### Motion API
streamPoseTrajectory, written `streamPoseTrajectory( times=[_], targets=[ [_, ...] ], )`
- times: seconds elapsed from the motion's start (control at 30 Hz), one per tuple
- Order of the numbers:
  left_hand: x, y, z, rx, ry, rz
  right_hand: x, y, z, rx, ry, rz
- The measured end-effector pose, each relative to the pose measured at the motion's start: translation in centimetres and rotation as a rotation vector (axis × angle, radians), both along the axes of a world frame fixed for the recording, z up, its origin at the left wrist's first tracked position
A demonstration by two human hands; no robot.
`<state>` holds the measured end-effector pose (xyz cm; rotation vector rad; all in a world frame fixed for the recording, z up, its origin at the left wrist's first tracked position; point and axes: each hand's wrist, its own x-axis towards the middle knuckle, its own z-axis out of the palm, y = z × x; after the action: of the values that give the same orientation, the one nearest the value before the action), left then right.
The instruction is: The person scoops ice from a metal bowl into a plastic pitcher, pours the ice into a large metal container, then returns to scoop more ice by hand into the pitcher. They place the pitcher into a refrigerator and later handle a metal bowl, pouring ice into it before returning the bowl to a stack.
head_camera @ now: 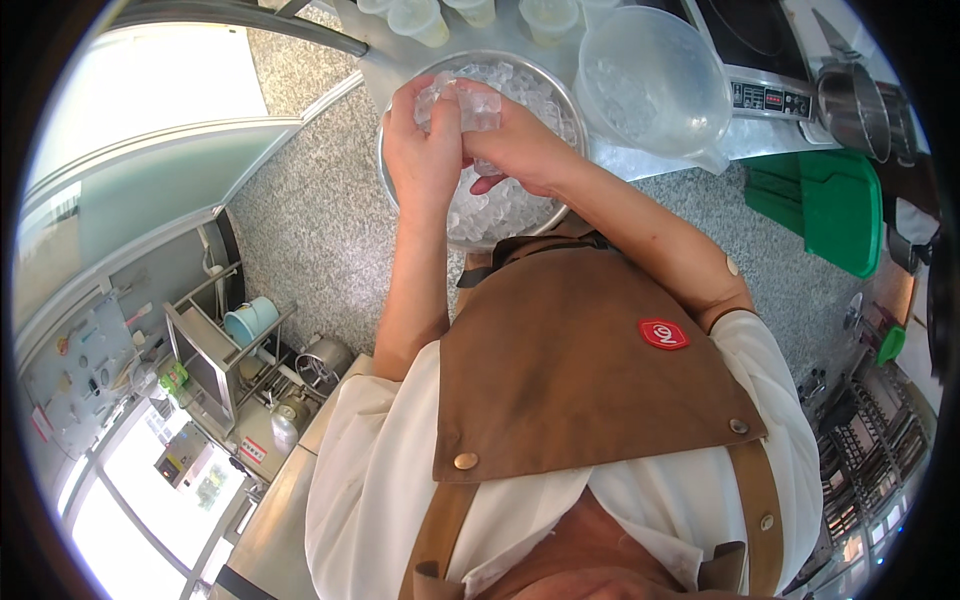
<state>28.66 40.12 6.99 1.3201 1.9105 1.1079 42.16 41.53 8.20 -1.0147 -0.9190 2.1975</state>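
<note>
A large round metal bowl [387,176] full of ice cubes [499,214] stands before me, partly over the edge of a metal counter. Above the ice, my left hand [425,154] and my right hand [525,146] are cupped together around a clump of clear ice cubes [480,109]. The thumb of my left hand lies against the clump. Some fingertips are hidden behind the ice and the hands. Beside the bowl on the right is a translucent plastic jug [675,82] with ice inside.
Several plastic cups [416,21] stand beyond the bowl on the counter [495,26]. An induction cooker [772,97] and metal pitchers [847,112] are at the right. Below the counter's edge is a green bin [840,210]. A glass-panelled partition [187,172] is at the left.
</note>
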Motion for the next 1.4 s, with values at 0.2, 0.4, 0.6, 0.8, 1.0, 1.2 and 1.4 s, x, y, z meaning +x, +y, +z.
streamPoseTrajectory(
  times=[0.2,0.4,0.6,0.8,1.0,1.2,1.4],
  targets=[
    [3.8,1.7,3.4,0.143,-0.037,-0.070,3.0,0.8,2.5,0.181,-0.052,-0.142],
    [13.2,5.8,3.6,0.481,-0.038,-0.427,13.0,2.2,0.2,0.347,-0.212,-0.421],
    [15.5,4.0,-1.5,0.404,0.286,-0.452,17.7,2.1,-0.1,0.407,-0.906,-0.126],
    [2.8,0.1,0.6,-0.030,-0.012,-0.296,16.2,0.6,3.1,1.065,-1.088,-0.122],
    [-6.8,0.9,-11.0,-0.274,0.289,-0.160,5.0,2.2,-2.4,0.578,-0.793,0.322],
    [-5.5,3.9,-12.5,-0.397,0.230,-0.125,1.6,6.9,-10.0,0.600,-1.043,0.450],
    [-4.8,5.0,-12.0,-0.586,0.071,-0.192,1.1,7.7,-10.5,0.514,-1.020,0.522]
  ],
)
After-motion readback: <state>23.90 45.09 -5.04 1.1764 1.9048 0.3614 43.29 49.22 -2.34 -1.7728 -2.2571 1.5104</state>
